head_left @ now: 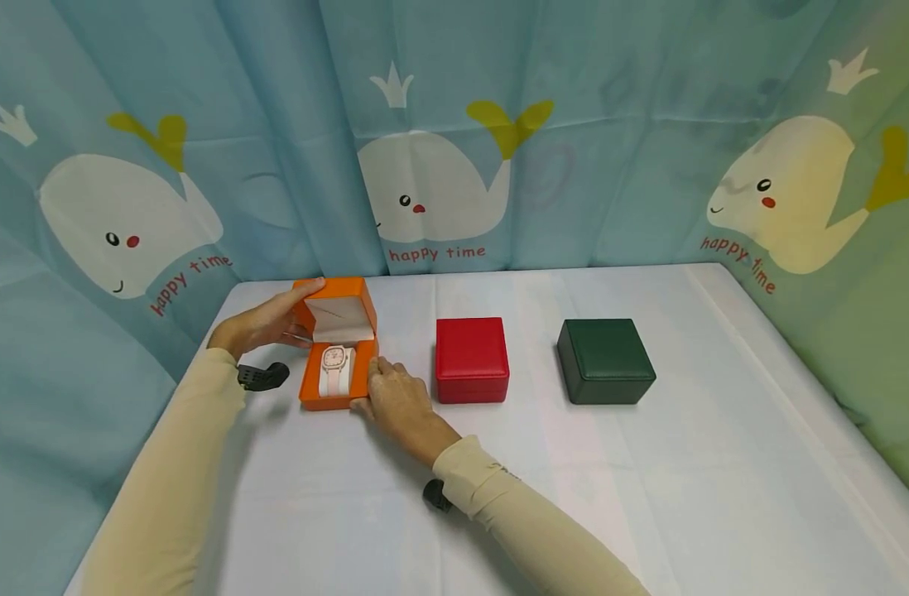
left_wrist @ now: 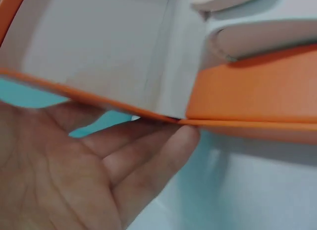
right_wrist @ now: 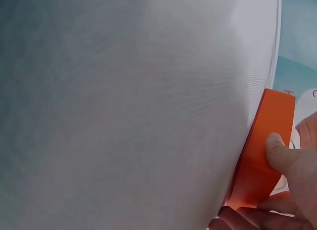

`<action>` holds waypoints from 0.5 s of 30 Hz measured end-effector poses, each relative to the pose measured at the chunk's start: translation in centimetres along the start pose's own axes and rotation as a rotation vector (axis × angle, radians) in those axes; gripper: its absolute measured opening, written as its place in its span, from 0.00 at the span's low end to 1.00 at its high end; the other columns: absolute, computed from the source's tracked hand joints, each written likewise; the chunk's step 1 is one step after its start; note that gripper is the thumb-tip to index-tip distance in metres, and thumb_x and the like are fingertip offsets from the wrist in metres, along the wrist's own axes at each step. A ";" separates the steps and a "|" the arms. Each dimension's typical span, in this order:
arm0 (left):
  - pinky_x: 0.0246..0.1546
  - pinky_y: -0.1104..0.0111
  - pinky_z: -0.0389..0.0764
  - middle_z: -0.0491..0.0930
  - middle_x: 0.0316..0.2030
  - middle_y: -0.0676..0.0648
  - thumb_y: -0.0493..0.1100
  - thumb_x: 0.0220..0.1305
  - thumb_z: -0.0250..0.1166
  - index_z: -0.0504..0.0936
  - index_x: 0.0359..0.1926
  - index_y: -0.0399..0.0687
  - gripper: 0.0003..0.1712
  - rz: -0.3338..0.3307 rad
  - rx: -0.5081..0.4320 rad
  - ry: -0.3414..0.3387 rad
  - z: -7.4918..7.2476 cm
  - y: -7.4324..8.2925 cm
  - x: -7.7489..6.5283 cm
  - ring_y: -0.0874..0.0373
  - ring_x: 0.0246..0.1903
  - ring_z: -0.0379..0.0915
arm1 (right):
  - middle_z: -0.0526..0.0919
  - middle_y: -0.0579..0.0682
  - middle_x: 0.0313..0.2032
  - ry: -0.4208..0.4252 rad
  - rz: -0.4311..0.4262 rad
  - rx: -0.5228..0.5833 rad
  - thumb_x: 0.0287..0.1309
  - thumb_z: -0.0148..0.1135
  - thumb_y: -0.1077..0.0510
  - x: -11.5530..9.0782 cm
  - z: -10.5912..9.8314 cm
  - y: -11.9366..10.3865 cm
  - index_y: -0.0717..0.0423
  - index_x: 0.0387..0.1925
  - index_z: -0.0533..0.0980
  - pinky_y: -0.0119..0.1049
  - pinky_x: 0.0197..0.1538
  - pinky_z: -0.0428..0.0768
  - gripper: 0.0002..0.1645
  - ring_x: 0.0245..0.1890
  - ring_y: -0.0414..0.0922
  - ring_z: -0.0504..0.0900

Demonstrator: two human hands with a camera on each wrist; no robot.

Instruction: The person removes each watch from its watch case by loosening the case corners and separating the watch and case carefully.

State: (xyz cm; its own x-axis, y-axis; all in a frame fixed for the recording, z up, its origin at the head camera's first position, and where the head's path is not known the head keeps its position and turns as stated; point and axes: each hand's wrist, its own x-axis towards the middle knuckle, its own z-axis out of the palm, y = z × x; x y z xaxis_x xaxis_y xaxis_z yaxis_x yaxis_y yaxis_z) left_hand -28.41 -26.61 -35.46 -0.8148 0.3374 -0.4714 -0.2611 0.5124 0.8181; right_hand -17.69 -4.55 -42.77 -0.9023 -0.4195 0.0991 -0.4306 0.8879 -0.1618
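Observation:
An orange watch box stands at the left of the table, its lid raised and its pale lining showing. Inside, a square-faced watch with a light pink strap sits round a white cushion. My left hand holds the lid from the left, thumb over its top edge. In the left wrist view its fingers lie against the box's side by the hinge. At the base's front right corner my right hand grips the box. The right wrist view has the thumb pressed on an orange wall.
To the right of my right hand stands a closed red box, and farther right a closed dark green box. The white-covered table meets a blue curtain at its back and left. Black straps show under both wrists.

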 end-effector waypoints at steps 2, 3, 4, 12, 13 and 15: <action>0.67 0.42 0.61 0.58 0.70 0.27 0.77 0.68 0.42 0.44 0.78 0.37 0.57 0.003 -0.021 0.015 0.2 0.0 0.1 0.30 0.65 0.61 | 0.76 0.52 0.65 -0.001 -0.001 0.007 0.64 0.66 0.37 0.1 -0.1 0.0 0.60 0.70 0.71 0.40 0.49 0.84 0.44 0.57 0.46 0.79; 0.67 0.43 0.62 0.58 0.69 0.26 0.77 0.68 0.42 0.44 0.78 0.38 0.58 0.002 -0.036 0.032 0.3 0.0 0.1 0.30 0.65 0.62 | 0.77 0.52 0.65 -0.002 -0.001 0.013 0.63 0.67 0.37 0.1 -0.1 0.0 0.60 0.70 0.71 0.40 0.49 0.84 0.44 0.57 0.47 0.79; 0.67 0.43 0.62 0.59 0.68 0.26 0.78 0.67 0.43 0.44 0.78 0.38 0.58 -0.004 -0.051 0.052 0.5 0.0 0.1 0.30 0.64 0.62 | 0.77 0.52 0.64 0.001 -0.002 0.015 0.63 0.67 0.37 0.1 -0.2 0.0 0.61 0.70 0.71 0.40 0.48 0.84 0.44 0.56 0.47 0.79; 0.68 0.45 0.61 0.50 0.71 0.21 0.80 0.63 0.49 0.35 0.81 0.43 0.64 -0.043 -0.154 0.173 2.0 -0.1 -0.4 0.27 0.67 0.56 | 0.75 0.57 0.65 -0.023 -0.016 0.047 0.64 0.67 0.38 -0.1 -0.4 0.2 0.65 0.69 0.70 0.42 0.51 0.83 0.45 0.57 0.49 0.80; 0.69 0.45 0.61 0.50 0.71 0.22 0.80 0.63 0.49 0.36 0.81 0.43 0.65 -0.045 -0.157 0.188 2.2 -0.1 -0.6 0.28 0.67 0.56 | 0.74 0.57 0.67 -0.037 -0.020 0.052 0.65 0.66 0.38 -0.1 -0.5 0.2 0.65 0.70 0.69 0.43 0.53 0.82 0.45 0.59 0.50 0.79; 0.68 0.46 0.62 0.54 0.69 0.23 0.81 0.62 0.49 0.42 0.80 0.39 0.64 -0.051 -0.151 0.229 2.5 -0.1 -0.9 0.30 0.67 0.58 | 0.72 0.58 0.68 -0.055 -0.027 0.067 0.66 0.65 0.39 0.0 -0.5 0.2 0.66 0.71 0.67 0.43 0.55 0.81 0.45 0.61 0.50 0.78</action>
State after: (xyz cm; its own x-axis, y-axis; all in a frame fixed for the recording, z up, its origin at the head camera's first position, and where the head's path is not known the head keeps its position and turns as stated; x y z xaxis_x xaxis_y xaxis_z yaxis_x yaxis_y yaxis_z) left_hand -26.35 -25.00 -35.96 -0.8898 0.1184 -0.4407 -0.3650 0.3952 0.8430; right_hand -17.74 -4.23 -42.30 -0.8892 -0.4547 0.0510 -0.4538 0.8622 -0.2250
